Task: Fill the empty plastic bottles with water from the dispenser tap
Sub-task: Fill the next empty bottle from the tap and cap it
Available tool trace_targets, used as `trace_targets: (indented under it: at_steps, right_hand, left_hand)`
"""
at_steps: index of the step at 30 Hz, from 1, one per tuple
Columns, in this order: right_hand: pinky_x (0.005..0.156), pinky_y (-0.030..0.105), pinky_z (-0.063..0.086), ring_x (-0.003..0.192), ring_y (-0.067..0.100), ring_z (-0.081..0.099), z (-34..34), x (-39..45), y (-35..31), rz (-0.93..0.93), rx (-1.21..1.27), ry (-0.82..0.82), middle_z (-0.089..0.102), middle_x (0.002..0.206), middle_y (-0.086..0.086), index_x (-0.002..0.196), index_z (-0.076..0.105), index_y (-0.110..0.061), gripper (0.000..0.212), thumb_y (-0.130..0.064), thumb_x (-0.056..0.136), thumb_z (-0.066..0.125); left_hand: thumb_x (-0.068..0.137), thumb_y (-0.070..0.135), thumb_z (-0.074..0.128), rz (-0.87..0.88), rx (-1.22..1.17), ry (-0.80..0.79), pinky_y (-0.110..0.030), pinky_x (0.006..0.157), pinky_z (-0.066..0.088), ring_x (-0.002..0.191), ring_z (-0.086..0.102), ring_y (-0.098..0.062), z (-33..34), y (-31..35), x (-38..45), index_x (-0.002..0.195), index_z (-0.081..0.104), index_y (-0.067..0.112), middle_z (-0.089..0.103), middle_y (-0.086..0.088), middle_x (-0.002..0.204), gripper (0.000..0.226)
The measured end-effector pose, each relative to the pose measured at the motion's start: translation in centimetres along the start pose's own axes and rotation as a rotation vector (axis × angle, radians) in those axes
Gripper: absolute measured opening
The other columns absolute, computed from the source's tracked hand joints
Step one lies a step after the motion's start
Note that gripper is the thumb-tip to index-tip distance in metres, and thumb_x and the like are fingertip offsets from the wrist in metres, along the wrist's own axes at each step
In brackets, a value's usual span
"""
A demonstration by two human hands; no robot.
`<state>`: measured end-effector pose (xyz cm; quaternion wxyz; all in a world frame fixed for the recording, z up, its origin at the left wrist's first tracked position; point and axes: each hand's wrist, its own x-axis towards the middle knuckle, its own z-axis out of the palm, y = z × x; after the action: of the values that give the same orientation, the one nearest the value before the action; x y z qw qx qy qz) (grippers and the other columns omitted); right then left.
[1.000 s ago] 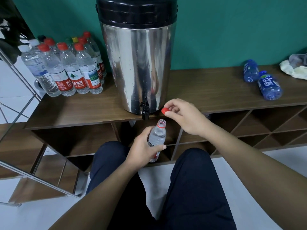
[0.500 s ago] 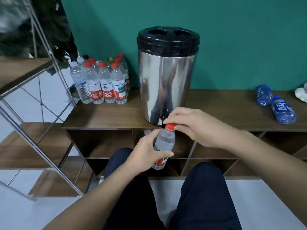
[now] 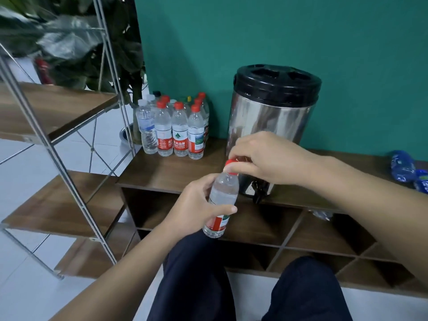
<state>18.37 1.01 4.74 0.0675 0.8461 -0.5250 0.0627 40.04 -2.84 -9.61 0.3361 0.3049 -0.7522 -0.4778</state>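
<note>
Head view: left hand [image 3: 196,209] gripping bottle [image 3: 222,202] mid-body, in front of shelf [image 3: 176,172], left of tap [image 3: 258,196]. Right hand [image 3: 266,158] pinching red cap [image 3: 231,163] at neck. Risking cross-threaded cap, leaking; squeezing thin wall, spilling water.

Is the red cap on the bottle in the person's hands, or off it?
On. The red cap sits on the bottle neck, pinched by the right hand; how tight, cannot tell.
</note>
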Motion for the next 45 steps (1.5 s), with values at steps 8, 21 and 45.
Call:
trace_targets:
  at_steps: [8, 21, 45]
  right_hand:
    - [0.087, 0.029, 0.050, 0.098, 0.001, 0.056, 0.1, 4.9, 0.4, -0.147, 0.081, -0.091, 0.053, 0.116, -0.020, 0.140, 0.063, -0.038, 0.028, -0.039, 0.113, 0.058]
    - [0.093, 0.034, 0.053, 0.101, 0.008, 0.062, 3.7, 12.7, 0.4, -0.055, 0.223, 0.058, 0.072, 0.117, -0.009, 0.137, 0.070, -0.025, 0.044, -0.058, 0.109, 0.057]
    - [0.070, 0.031, 0.047, 0.072, 0.010, 0.060, 10.8, 24.0, -1.3, 0.274, 0.581, 0.242, 0.067, 0.083, -0.007, 0.108, 0.076, -0.022, 0.021, -0.043, 0.105, 0.073]
  left_hand:
    - [0.082, 0.029, 0.101, 0.009, 0.054, 0.061, -0.051, 0.108, 0.062, 0.123, 0.075, -0.012, -4.8, -0.7, 1.3, 0.145, 0.068, 0.032, 0.078, 0.015, 0.132, 0.071]
    - [0.084, 0.038, 0.098, -0.010, 0.140, 0.276, -0.046, 0.106, 0.063, 0.121, 0.073, -0.004, -8.8, -2.6, 4.5, 0.144, 0.067, 0.041, 0.077, 0.022, 0.130, 0.068]
    - [0.086, 0.040, 0.095, -0.079, 0.136, 0.464, -0.042, 0.102, 0.064, 0.115, 0.074, 0.000, -14.5, -9.7, 10.4, 0.141, 0.060, 0.040, 0.077, 0.020, 0.126, 0.065]
